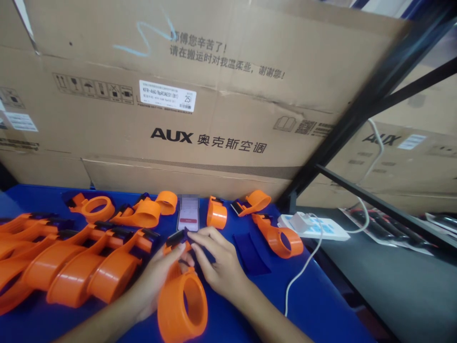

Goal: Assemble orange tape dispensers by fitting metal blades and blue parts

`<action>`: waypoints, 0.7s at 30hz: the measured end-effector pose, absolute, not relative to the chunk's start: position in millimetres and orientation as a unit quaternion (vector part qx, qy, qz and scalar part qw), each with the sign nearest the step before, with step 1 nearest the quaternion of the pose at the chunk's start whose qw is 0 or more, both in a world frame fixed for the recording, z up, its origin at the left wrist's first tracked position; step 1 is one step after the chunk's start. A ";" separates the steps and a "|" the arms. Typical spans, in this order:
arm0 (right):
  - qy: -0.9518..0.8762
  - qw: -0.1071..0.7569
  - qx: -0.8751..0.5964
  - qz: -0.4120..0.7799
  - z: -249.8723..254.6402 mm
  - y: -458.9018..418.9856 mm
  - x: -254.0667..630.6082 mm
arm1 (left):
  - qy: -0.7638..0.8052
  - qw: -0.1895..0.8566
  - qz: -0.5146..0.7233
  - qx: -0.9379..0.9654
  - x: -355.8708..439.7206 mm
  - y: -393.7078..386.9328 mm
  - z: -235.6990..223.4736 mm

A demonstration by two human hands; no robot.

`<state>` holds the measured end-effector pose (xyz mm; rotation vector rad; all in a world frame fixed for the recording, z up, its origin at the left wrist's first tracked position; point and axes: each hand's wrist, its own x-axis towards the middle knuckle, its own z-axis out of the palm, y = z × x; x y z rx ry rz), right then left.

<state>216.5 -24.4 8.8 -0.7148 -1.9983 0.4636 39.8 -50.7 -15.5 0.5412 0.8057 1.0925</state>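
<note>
An orange tape dispenser (182,305) is in my left hand (159,271), which grips its neck below the dark head, the ring hanging toward me. My right hand (216,259) has its thumb and fingers pinched at the dark piece (178,236) on the dispenser's head. Just beyond my fingertips, a phone (188,216) with a lit screen leans near the box. To the left lie several more orange dispensers (114,274) in a row, their dark heads pointing away. A loose dark blue curved piece (252,252) lies to the right of my right hand.
More orange dispensers lie along the back of the blue table (317,295), one near a white power strip (317,226) with a plugged-in charger and cable (300,276). Large cardboard boxes (214,109) stand behind. A black metal rack post (342,128) slants up at the right.
</note>
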 end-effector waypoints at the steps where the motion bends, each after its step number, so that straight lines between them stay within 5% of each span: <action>1: -0.810 0.471 -0.297 0.186 8.2 -25.3 215.0 | 0.373 0.739 0.501 0.252 40.3 -51.1 -15.3; 21: -0.808 0.487 -0.273 0.190 10.3 -26.9 217.4 | 0.365 0.757 0.494 0.223 41.1 -55.0 -7.3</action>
